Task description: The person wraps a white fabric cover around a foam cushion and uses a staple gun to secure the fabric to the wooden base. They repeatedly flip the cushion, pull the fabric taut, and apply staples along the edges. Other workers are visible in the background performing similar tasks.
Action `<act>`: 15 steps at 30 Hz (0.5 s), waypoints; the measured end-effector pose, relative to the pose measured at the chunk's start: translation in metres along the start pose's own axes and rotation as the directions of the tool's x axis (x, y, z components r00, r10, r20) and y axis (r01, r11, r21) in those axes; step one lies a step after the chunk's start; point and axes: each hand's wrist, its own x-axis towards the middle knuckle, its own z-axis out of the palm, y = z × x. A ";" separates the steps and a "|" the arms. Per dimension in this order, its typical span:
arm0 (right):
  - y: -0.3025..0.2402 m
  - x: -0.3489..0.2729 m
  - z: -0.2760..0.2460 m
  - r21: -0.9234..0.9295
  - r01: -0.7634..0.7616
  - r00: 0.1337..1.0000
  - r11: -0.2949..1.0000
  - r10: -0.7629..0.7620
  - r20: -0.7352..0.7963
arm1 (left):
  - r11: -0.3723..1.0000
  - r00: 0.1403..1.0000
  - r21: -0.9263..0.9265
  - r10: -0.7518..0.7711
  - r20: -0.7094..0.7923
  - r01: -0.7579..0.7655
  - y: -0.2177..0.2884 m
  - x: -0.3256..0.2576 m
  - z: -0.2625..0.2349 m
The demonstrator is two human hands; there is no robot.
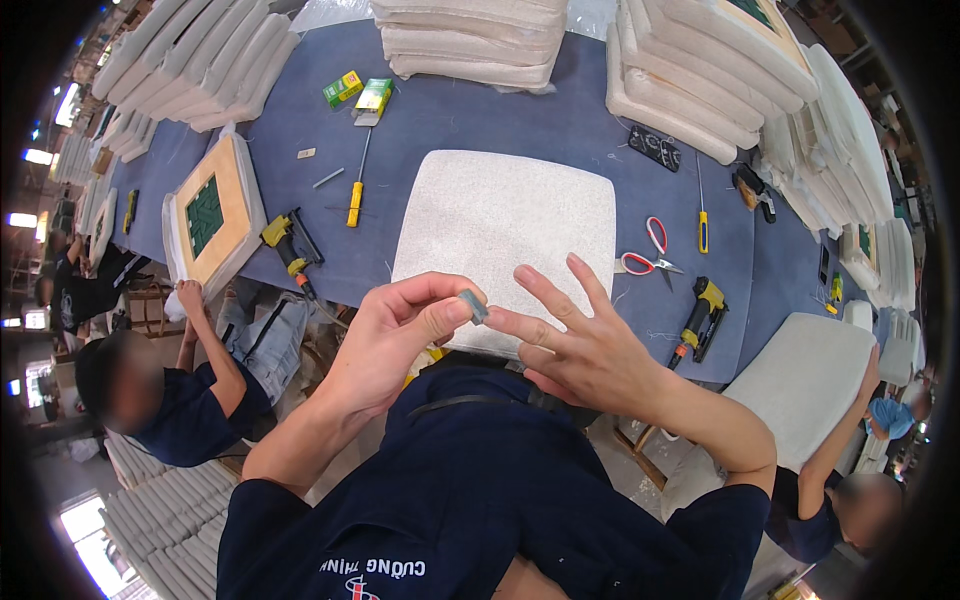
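My left hand (pixel 405 325) pinches a small grey-blue block (pixel 474 307) between thumb and fingers; its exact kind is hard to tell. The fingers of my right hand (pixel 580 335) are spread, and one fingertip is at the block's edge, touching or very close. Both hands are in front of my body, over the near part of a white fabric-covered seat cushion (pixel 510 215) that lies flat on the blue-grey table (pixel 350 230). Right of the cushion lie red-handled scissors (pixel 652 250).
Staple guns lie left (pixel 291 250) and right (pixel 700 315); screwdrivers (pixel 355 205) (pixel 703 232) and small boxes (pixel 372 100) lie farther back. Cushion stacks (pixel 470 45) (pixel 690 75) line the far edge. Co-workers flank me; one at left holds a wood-backed cushion (pixel 215 210).
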 end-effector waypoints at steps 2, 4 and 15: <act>-0.001 0.001 0.002 0.091 0.015 1.000 0.996 -0.013 -0.021 | 1.000 1.000 0.000 0.003 0.005 -0.003 0.000 0.001 0.000; -0.001 0.000 0.007 0.095 0.022 0.998 0.995 -0.016 -0.060 | 1.000 1.000 0.001 0.005 0.004 -0.005 0.000 0.002 0.000; 0.003 0.000 0.016 -0.299 -0.019 0.998 0.954 -0.002 -0.069 | 0.996 0.999 0.080 0.042 -0.024 -0.040 0.002 0.004 0.000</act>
